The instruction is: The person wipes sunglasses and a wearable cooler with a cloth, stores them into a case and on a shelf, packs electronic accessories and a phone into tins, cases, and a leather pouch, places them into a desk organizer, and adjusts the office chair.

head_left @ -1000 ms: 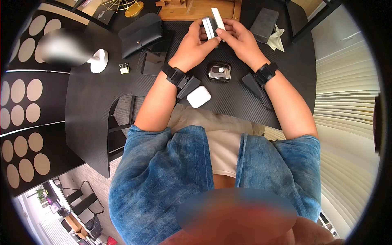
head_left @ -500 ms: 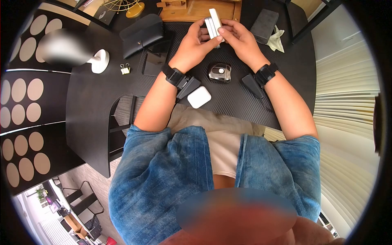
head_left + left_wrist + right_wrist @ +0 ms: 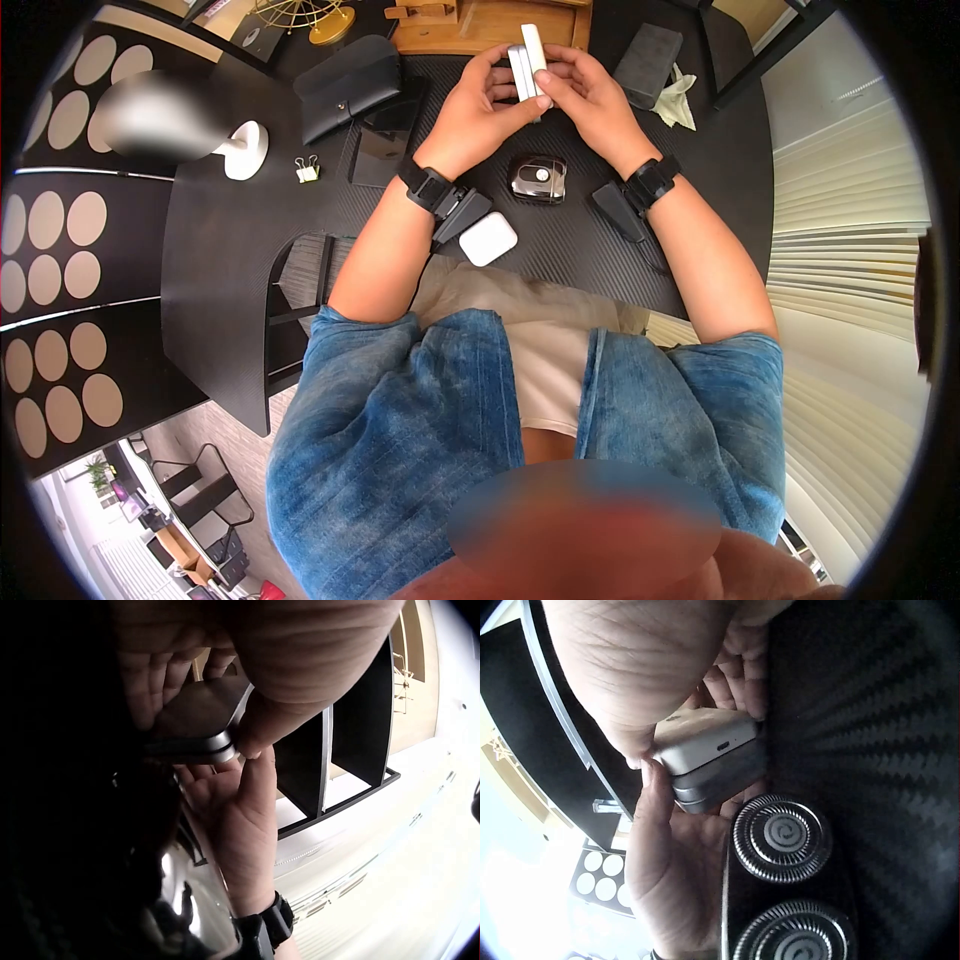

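Note:
Both hands are raised over the far part of the desk, thumbs nearly meeting. My left hand grips a silver-edged slab with rounded corners and a seam along its side; the left wrist view shows its dark flat face. My right hand pinches a white slab, which has a small charging port on its edge. The two slabs lie face to face, the white one sitting slightly higher in the head view. Below the hands an electric shaver with two round heads lies on the desk.
A white rounded case lies beside the left wrist. Leftward are a binder clip, a black pouch and a white lamp base. A dark grey box and a pale cloth lie at right, a wooden tray behind.
The white slab, earlier tilted with a gap to the silver-edged one, has come flat against it. The silver-edged slab has shifted slightly right. Everything on the desk stays put.

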Motion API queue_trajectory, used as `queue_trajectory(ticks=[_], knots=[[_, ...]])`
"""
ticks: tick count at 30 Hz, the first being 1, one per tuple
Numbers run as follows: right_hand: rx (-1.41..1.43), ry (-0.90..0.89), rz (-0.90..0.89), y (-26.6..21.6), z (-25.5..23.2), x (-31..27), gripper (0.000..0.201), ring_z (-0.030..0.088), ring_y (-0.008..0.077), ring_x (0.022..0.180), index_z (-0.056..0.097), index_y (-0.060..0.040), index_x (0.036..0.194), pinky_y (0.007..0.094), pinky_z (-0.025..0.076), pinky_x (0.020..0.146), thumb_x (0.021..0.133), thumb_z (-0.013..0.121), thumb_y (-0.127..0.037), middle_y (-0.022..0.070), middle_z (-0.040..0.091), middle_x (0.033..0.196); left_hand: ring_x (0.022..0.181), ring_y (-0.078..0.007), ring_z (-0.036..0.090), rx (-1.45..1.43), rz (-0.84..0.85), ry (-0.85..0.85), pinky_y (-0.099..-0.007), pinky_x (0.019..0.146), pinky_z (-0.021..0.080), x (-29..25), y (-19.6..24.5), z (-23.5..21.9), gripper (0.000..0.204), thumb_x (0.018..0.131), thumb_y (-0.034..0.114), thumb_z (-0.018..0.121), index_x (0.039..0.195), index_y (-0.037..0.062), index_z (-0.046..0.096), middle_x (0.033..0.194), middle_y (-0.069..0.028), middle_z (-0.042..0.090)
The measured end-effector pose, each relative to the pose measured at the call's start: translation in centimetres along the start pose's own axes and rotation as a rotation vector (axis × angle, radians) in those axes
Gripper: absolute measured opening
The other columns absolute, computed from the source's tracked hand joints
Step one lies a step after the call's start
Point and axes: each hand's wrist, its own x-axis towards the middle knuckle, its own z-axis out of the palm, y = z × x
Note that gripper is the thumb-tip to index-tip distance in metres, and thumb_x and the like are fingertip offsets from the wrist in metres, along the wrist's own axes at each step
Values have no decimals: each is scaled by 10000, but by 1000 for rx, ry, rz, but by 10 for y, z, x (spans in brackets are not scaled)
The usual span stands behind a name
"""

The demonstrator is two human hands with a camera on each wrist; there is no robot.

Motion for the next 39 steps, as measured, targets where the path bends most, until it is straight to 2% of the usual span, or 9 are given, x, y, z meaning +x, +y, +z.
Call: queue_trajectory(ticks=[1, 8, 10, 23, 26, 28, 31, 38, 39], knots=[[-11, -24, 29, -1, 0, 0, 545, 579, 171, 1121, 447, 15, 1378, 294, 465, 970, 952, 656, -254, 121, 604, 1209, 1150, -230, 583, 22, -5, -8, -339, 945, 513, 0, 1, 0, 782, 868, 74, 736, 1461, -47, 241, 1270, -194, 567], [9, -13, 24, -2, 1, -1, 550, 580, 176, 1121, 444, 10, 1374, 300, 465, 971, 940, 671, -240, 121, 603, 1208, 1130, -242, 599, 4, 22, -10, -341, 912, 539, 1, -2, -1, 799, 832, 81, 763, 1445, -55, 267, 1225, -188, 589], [47, 37, -49, 1, 2, 0, 572, 606, 128, 926, 482, 33, 1330, 269, 505, 844, 904, 719, -267, 101, 638, 1073, 1132, -239, 598, -47, 19, -18, -339, 912, 542, 0, 2, 0, 781, 839, 51, 746, 1448, -46, 267, 1235, -188, 580], [89, 35, -6, -3, 1, -1, 566, 607, 123, 916, 481, 17, 1330, 260, 509, 798, 894, 729, -246, 94, 641, 1061, 1126, -233, 604, -157, -31, -33, -341, 922, 539, -3, 9, 1, 766, 855, 15, 720, 1458, -38, 252, 1236, -188, 579], [49, 52, -15, -6, 0, -2, 502, 617, 133, 913, 516, 19, 1289, 267, 530, 750, 929, 675, -293, 96, 641, 1064, 1116, -233, 610, -173, -7, -29, -345, 923, 539, -3, 11, 1, 763, 858, 21, 720, 1460, -39, 256, 1226, -192, 588], [196, 146, 144, -8, -6, -1, 458, 629, 149, 908, 560, 14, 1236, 281, 550, 712, 964, 598, -353, 93, 641, 1058, 1115, -214, 608, -261, -69, -35, -334, 935, 524, -3, 15, -2, 740, 870, 47, 716, 1458, -38, 275, 1217, -175, 601], [282, 131, 138, -13, -10, 0, 452, 636, 158, 900, 588, 7, 1204, 292, 562, 684, 981, 547, -385, 88, 640, 1046, 1110, -189, 607, -283, -16, -51, -319, 945, 507, -1, 11, -3, 707, 886, 74, 708, 1456, -27, 302, 1215, -149, 609], [219, 109, 100, -9, -8, 1, 487, 631, 135, 910, 567, -5, 1261, 260, 539, 723, 966, 591, -392, 79, 652, 1027, 1101, -174, 609, -316, -3, -32, -301, 932, 507, 0, 9, -1, 686, 895, 82, 702, 1456, -10, 318, 1222, -127, 611], [219, 109, 100, -8, -7, 1, 487, 631, 135, 910, 567, -5, 1261, 260, 539, 723, 966, 591, -392, 79, 652, 1027, 1138, -170, 589, -284, -22, -40, -305, 961, 481, -2, 11, 0, 639, 904, 82, 689, 1440, -2, 352, 1250, -116, 604]])
